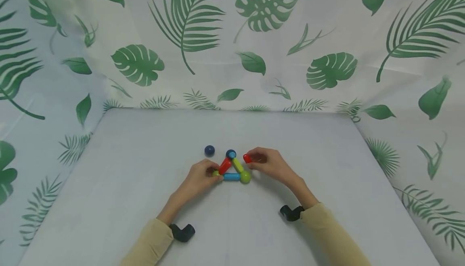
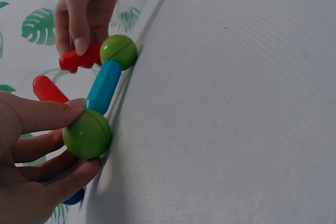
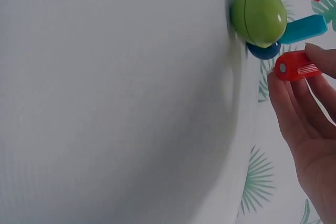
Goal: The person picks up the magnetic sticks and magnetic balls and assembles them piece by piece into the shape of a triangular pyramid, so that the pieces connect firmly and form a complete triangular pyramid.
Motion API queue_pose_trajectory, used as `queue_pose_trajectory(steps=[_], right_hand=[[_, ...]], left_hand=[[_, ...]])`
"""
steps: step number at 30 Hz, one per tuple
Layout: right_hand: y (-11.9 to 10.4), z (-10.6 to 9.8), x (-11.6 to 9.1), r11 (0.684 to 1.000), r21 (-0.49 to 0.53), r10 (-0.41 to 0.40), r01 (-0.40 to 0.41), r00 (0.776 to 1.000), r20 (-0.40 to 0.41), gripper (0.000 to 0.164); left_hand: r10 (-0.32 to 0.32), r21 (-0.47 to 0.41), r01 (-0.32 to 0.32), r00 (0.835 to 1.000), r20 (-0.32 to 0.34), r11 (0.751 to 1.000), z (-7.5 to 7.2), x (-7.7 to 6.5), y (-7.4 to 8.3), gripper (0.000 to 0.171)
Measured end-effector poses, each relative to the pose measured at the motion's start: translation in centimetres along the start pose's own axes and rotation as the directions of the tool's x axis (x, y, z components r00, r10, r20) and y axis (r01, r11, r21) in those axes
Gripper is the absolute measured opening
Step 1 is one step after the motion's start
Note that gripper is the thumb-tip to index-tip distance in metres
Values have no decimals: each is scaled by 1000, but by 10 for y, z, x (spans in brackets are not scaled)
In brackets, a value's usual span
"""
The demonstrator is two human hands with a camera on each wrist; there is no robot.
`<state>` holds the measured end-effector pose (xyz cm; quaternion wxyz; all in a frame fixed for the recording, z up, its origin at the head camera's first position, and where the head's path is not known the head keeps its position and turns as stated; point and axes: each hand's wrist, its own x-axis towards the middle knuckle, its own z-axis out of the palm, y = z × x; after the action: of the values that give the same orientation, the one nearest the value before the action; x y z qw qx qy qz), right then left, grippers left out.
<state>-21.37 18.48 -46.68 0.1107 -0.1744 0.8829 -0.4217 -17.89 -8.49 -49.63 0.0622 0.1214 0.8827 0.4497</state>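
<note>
A triangle of magnetic sticks and balls lies on the table. Its base is a blue stick point(image 1: 231, 176) between two green balls, and a yellow-green stick point(image 1: 237, 165) runs up to a dark blue ball point(image 1: 230, 151). A red stick point(image 1: 225, 166) rises at the left green ball point(image 2: 86, 135); a second blue stick point(image 3: 304, 29) stands up from the dark blue ball. My left hand point(image 1: 201, 176) pinches the left green ball between thumb and fingers. Just right of the triangle, my right hand point(image 1: 270, 163) pinches another red stick point(image 3: 296, 66), its magnet end facing the right green ball point(image 3: 258, 18).
A loose dark blue ball point(image 1: 209, 150) lies left of the triangle's top. The white table point(image 1: 145, 137) is bordered by leaf-patterned cloth point(image 1: 218, 80) behind and at both sides. A black wrist device point(image 1: 183, 233) sits at each cuff.
</note>
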Motion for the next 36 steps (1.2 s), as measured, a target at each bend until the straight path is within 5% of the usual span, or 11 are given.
queue_pose_trajectory(steps=[22, 36], right_hand=[[-8, 22, 5, 991, 36, -130, 129, 991, 39, 27], [-6, 21, 7, 991, 53, -130, 126, 990, 60, 27]], left_hand=[[1, 3, -1, 1000, -12, 1000, -2, 3, -3, 28], [3, -3, -3, 1000, -9, 1000, -4, 3, -3, 28]])
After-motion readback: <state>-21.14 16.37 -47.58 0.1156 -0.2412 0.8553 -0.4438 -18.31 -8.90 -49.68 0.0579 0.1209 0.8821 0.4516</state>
